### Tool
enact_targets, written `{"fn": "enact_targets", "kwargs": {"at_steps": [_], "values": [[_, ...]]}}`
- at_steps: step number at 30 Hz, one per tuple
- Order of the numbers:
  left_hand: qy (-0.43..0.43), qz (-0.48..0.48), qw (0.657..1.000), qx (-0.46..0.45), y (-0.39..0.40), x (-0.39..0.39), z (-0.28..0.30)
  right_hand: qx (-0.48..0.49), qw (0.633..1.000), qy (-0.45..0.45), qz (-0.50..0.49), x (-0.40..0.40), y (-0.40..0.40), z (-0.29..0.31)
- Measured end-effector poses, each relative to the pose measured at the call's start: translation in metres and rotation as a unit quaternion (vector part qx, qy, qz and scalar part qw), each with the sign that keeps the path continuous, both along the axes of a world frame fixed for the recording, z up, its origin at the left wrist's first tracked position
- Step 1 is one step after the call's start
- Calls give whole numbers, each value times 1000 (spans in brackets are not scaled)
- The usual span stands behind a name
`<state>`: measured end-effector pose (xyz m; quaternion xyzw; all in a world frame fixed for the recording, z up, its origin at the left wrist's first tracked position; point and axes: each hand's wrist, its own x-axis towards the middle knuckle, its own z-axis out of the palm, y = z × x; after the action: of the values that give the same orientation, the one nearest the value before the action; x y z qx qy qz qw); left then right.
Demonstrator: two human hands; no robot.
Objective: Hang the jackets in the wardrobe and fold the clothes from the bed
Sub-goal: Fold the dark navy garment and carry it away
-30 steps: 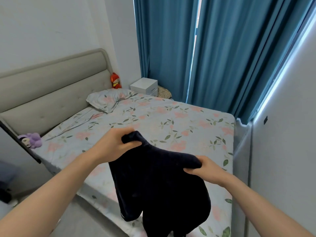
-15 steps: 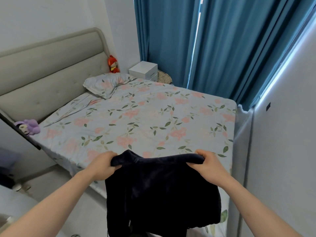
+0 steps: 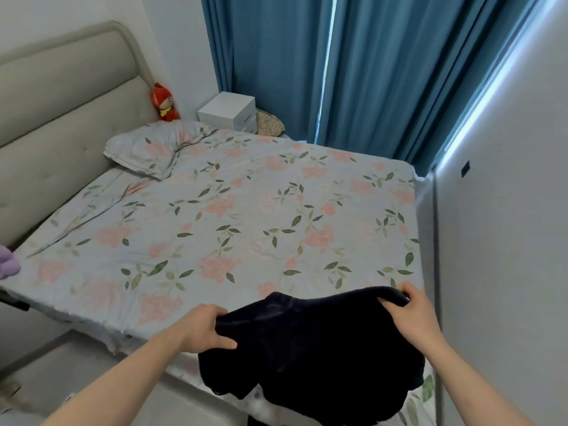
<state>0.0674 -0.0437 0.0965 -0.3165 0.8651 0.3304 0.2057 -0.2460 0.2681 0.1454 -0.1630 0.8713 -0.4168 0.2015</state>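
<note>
The left hand (image 3: pixel 204 329) grips one upper corner of a dark navy garment (image 3: pixel 310 342), fingers curled over the cloth and thumb underneath. The right hand (image 3: pixel 413 315) pinches the other upper corner, its fingertips buried in the fold. Between the hands the top edge runs roughly left to right, sagging slightly in the middle, and the rest hangs down from it over the near edge of the bed (image 3: pixel 233 216). What kind of garment it is cannot be made out: the cloth is bunched, nearly black, and its lower end is cut off by the frame's bottom. Beyond the hands lies the floral sheet, with a pillow (image 3: pixel 147 149) far to the upper left by the padded headboard (image 3: pixel 61 96). A red doll (image 3: pixel 164 103) and a white nightstand (image 3: pixel 229 110) stand farther back. Blue curtains (image 3: pixel 368 72) hang behind. A purple plush (image 3: pixel 7 264) is cut off at the left edge.
</note>
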Motion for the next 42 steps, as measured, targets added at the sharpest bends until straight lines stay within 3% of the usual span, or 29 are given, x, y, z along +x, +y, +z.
{"fn": "enact_targets", "kwargs": {"at_steps": [3, 7, 11, 20, 25, 28, 32, 37, 40, 42], "values": [[-19, -29, 999, -13, -40, -6, -18, 32, 999, -3, -22, 3, -16, -12], [27, 62, 997, 34, -78, -32, -37, 52, 998, -10, -44, -12, -39, -30], [89, 99, 991, 12, -111, -81, -41, 67, 994, -30, -80, -52, -69, -49], [113, 96, 982, -118, -216, -221, -78, 91, 990, -15, -106, -193, -170, -107], [101, 128, 951, -261, -264, -298, -132, 56, 991, 59, -105, -257, -236, -160], [104, 72, 942, -311, -247, -319, -188, 63, 993, 69, -76, -258, -240, -223], [52, -25, 974, -218, -166, -295, -292, 138, 989, 42, -20, -203, -184, -338], [-84, -93, 987, -104, -72, -229, -398, 299, 949, -85, -43, -132, -93, -440], [-57, -125, 988, -69, -20, -195, -424, 301, 945, -77, -100, -82, -77, -463], [-16, -114, 992, -51, 15, -173, -437, 283, 956, -33, -64, -41, -80, -472]]}}
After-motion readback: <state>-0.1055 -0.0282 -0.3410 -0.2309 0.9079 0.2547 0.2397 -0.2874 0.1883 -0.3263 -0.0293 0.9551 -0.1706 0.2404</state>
